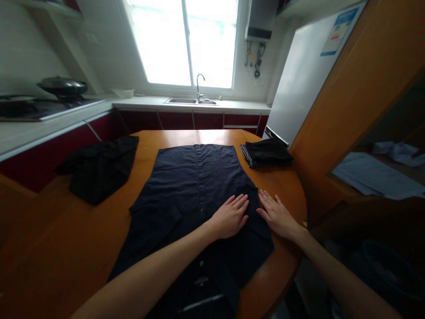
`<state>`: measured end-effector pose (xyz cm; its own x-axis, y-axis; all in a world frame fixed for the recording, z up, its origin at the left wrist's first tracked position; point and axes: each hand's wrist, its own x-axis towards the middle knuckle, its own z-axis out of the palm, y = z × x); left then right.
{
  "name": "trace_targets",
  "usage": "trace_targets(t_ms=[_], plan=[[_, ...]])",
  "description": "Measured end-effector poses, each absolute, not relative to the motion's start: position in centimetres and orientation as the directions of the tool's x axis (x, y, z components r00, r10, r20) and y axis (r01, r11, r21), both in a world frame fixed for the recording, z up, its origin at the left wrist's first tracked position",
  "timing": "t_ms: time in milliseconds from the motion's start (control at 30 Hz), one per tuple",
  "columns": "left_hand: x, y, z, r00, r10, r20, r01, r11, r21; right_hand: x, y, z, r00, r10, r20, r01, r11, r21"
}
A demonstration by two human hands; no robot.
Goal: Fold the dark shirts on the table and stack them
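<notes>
In the head view, the dark navy, buttoned cloth shirt [179, 181] lies beneath and leftward of the flat left hand [229, 217], long axis running away; the right hand [278, 216], fingers loosely spread, rests along its near edge. Matt, faintly creased fabric (soft-looking) covers the glossy orange-brown wooden table [146, 153] beyond both hands.

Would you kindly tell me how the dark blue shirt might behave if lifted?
The dark blue shirt would probably droop and fold, since soft wrinkles cross its cloth. It is likely light for its spread, as it lies thin and flat on the table.
</notes>
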<state>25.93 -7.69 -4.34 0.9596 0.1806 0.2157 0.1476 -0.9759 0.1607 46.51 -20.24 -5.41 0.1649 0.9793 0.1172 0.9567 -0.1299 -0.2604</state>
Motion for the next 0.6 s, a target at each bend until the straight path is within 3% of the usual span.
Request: trace_targets(t_ms=[100,167,267,600], plan=[[25.9,-7.7,-4.2,0.961,0.173,0.217,0.139,-0.977,0.164,46.3,-19.5,-4.9,0.278,0.943,0.184,0.931,-0.217,-0.292],[25.9,-7.8,-4.1,0.960,0.172,0.221,0.138,-0.977,0.161,45.4,-18.6,-4.7,0.251,0.945,0.208,0.936,-0.182,-0.302],[25.9,-7.9,-4.0,0.957,0.184,0.222,0.152,-0.976,0.155,44.1,-17.4,-5.0,0.182,0.973,0.139,0.946,-0.135,-0.296],[25.8,-8.0,-4.0,0.957,0.187,0.220,0.153,-0.974,0.165,46.8,-15.9,-5.7,0.284,0.957,0.063,0.934,-0.261,-0.243]])
